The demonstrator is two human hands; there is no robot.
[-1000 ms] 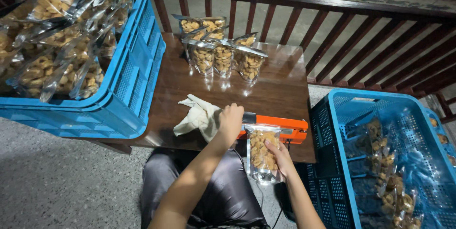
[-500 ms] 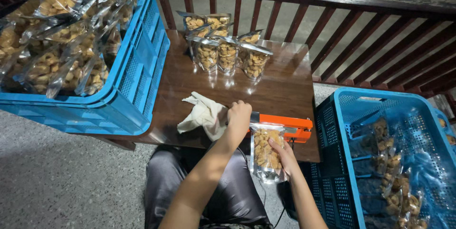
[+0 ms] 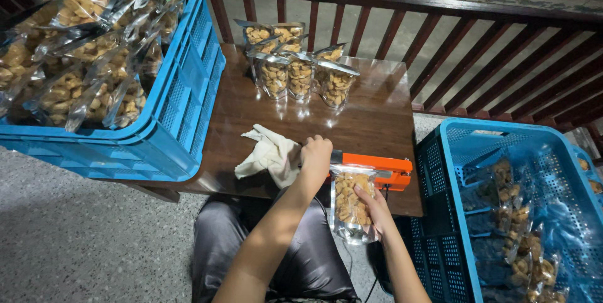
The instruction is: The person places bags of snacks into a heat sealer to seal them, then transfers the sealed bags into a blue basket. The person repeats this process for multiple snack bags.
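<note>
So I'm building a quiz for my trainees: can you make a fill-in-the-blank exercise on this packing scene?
1. The left hand presses down on the ____ sealer.
2. The right hand holds a clear bag of ____.
3. A pale ____ lies on the table beside the left hand.
4. The crate to the person's right is ____.

Missing words: orange; snacks; cloth; blue
</note>
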